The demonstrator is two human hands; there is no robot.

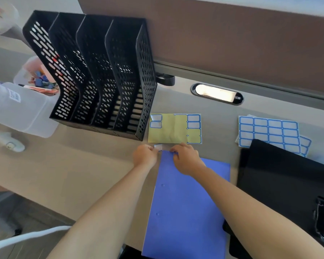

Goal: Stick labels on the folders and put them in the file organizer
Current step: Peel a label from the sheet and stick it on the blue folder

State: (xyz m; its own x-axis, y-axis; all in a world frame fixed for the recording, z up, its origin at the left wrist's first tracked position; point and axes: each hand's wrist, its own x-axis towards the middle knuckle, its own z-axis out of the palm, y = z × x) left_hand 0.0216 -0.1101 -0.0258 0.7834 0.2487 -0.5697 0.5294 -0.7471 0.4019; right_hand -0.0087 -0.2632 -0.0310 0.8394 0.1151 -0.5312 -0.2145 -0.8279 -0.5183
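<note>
Paper-thin, the label seems light and floppy, so the left hand pinches its edge while the right hand grips the corner of the blue folder.

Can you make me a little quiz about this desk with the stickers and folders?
1. True or false: the file organizer already has a folder in it.
2. How many slots does the file organizer have? A two, B four, C six.
3. Fill in: the left hand holds a label near the top corner of the ____ folder.
Key: 1 false; 2 B; 3 blue.
</note>
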